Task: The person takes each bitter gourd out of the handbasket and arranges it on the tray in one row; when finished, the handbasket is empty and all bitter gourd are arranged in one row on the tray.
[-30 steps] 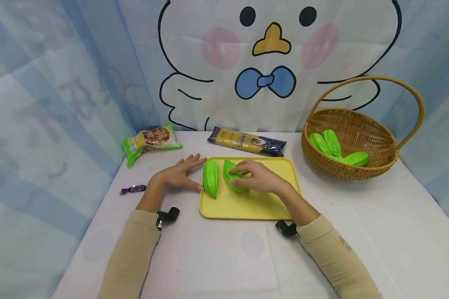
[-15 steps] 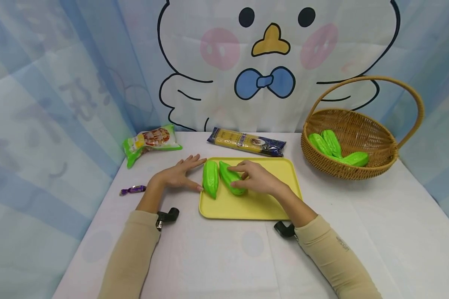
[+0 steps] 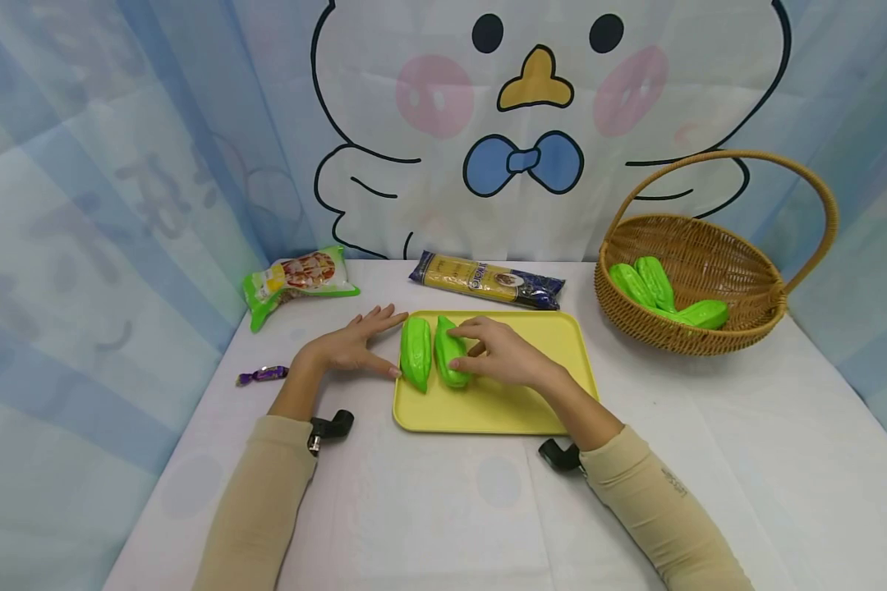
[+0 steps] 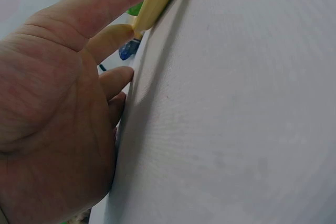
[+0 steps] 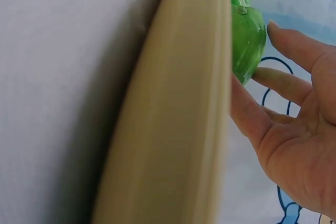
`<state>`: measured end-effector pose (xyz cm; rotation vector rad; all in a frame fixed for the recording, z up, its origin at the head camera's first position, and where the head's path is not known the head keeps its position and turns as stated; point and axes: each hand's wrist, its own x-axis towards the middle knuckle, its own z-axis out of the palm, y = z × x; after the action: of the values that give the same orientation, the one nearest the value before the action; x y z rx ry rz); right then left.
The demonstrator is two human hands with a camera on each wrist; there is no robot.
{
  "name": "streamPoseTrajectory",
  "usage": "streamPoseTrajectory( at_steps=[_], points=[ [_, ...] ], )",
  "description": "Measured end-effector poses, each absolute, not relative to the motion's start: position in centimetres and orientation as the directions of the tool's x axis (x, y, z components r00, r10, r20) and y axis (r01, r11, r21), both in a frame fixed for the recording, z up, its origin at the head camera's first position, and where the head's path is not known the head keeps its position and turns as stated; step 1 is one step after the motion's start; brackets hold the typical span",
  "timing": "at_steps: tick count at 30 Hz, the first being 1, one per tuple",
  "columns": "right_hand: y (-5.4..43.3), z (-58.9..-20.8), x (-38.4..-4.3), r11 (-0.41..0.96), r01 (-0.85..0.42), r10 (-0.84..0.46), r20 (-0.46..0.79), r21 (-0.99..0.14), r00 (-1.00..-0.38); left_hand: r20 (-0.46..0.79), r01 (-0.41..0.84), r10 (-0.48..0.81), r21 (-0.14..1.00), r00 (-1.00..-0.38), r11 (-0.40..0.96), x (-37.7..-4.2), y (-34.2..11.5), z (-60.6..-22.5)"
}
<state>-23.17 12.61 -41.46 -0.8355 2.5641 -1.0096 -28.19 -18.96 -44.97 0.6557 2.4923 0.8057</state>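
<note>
One purple-wrapped candy (image 3: 262, 375) lies farthest left on the white surface (image 3: 443, 509), just beside the left wrist. Behind it, near the curtain, rests a green-and-white snack bag (image 3: 303, 277). Next comes the left hand (image 3: 351, 343), open, its fingers spread and the thumb tip at the left rim of a yellow tray (image 3: 488, 414).

Two ribbed green fruits lie side by side in the left half of that tray: the left fruit (image 3: 415, 353), close by the left rim, and, a small gap away, the right fruit (image 3: 451, 353). The right hand (image 3: 504, 353) has its thumb and fingers curved around the right side of the latter, holding it lightly.

Beyond the tray's back edge, a blue-and-gold packet (image 3: 488, 280) lies slightly aslant. Well to the right stands a brown wicker basket (image 3: 732, 254) with a tall arched handle, three similar green fruits (image 3: 668, 300) lying inside.
</note>
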Motion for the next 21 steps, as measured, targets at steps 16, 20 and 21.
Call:
streamPoseTrajectory(
  at_steps=[16, 20, 21],
  points=[
    [12.35, -41.65, -23.02, 0.592, -0.411, -0.596, -0.034, -0.694, -0.802, -0.263, 0.294, 0.555, 0.631, -0.789, 0.717, -28.27, -18.98, -44.95],
    [12.37, -41.65, -23.00, 0.595, -0.409, -0.597, -0.039, -0.691, -0.802, -0.259, 0.297, 0.555, 0.630, -0.790, 0.717, -28.32, -19.01, -45.06],
    [12.37, -41.67, -23.01, 0.597, -0.406, -0.596, -0.043, -0.692, -0.802, -0.259, 0.297, 0.555, 0.630, -0.790, 0.717, -28.33, -19.01, -45.07]
  ],
)
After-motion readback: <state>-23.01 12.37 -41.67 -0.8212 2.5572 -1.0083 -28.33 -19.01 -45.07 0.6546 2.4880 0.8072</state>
